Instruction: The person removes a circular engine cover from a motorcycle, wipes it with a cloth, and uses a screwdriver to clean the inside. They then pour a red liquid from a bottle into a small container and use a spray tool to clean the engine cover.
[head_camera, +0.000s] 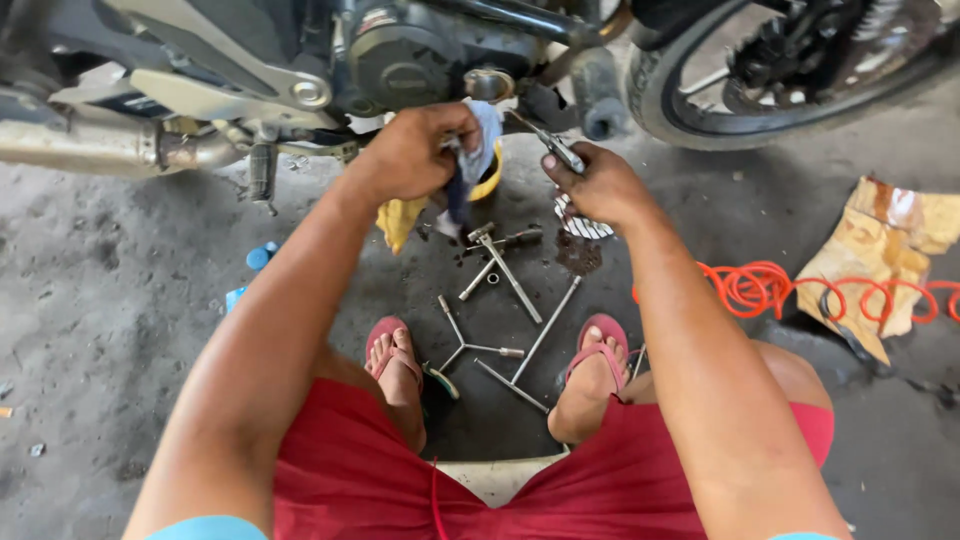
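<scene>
Two hands under engine (420, 60) | left hand (415, 150) fist-closed on rag (478, 150), soft, light, best bunched in the palm | right hand (600, 185) clamped on pliers (548, 143), stiff, likely oily; hold by handles | wrenches (500, 300) on floor (100, 320) between feet.

I see a grey, oil-stained concrete floor (120, 330) under flat daylight. A motorcycle (300, 60) stands across the top, and its rear wheel (800, 70) rests near torn cardboard (880, 250) and a coiled orange hose (760, 285).
</scene>
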